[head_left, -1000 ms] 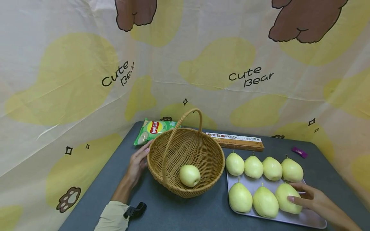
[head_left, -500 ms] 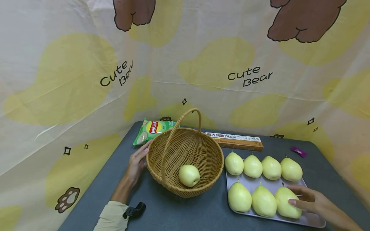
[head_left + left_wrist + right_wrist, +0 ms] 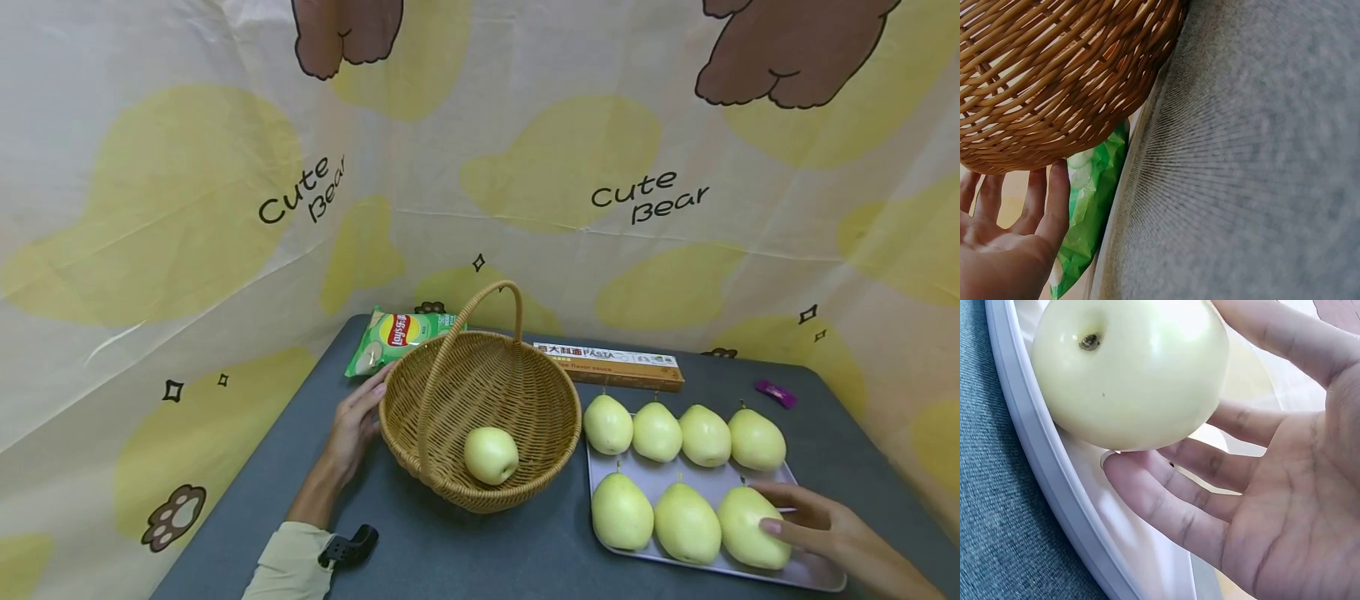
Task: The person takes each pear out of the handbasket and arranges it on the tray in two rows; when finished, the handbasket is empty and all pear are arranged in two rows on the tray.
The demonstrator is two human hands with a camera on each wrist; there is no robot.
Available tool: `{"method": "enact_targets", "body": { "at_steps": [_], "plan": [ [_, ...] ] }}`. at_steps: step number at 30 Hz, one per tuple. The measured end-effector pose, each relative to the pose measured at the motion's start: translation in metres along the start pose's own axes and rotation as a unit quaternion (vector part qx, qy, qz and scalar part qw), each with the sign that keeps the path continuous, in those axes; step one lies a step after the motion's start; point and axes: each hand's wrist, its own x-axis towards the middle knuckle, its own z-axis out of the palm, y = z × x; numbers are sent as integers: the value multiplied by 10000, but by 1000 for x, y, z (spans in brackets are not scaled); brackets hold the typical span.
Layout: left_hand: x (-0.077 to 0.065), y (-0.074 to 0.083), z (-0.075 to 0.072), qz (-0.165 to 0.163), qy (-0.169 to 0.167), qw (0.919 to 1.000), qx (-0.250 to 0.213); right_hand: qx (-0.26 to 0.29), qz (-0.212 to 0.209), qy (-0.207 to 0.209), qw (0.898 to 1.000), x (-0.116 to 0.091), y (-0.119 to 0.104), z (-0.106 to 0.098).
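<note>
My left hand rests its extended fingertips against the left side of a wicker basket; from below, the left wrist view has these fingers touching the woven wall. One pale green pear lies inside the basket under its arched handle. At the front right of a light purple tray, my right hand grips a pear between thumb and fingers. In the right wrist view the fingers curve beneath this pear, close by the tray rim.
Several more pears stand in two rows on the tray. Behind the basket lie a green Lay's chip bag and a pasta box. A small purple packet lies at the back right. Patterned cloth walls the table's back.
My right hand and the pear in its grip have shifted slightly to the right and toward me on the tray. The left hand and basket stay in place.
</note>
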Motion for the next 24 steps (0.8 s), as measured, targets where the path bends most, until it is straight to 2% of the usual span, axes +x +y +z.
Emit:
{"method": "enact_targets", "body": {
  "at_steps": [5,13,18,24],
  "plan": [
    [0,-1,0,16,-24,10000,39,134,-76,-41,9999,-1,5,-2],
    [1,-1,0,52,-16,10000,-31,1149,59,-715,9908,0,11,-6],
    [1,0,0,84,-15,9999,-59,1163,-8,-792,9901,0,14,-6],
    [1,-1,0,72,-40,10000,-36,1006,287,-593,9927,-1,14,-8]
  ]
}}
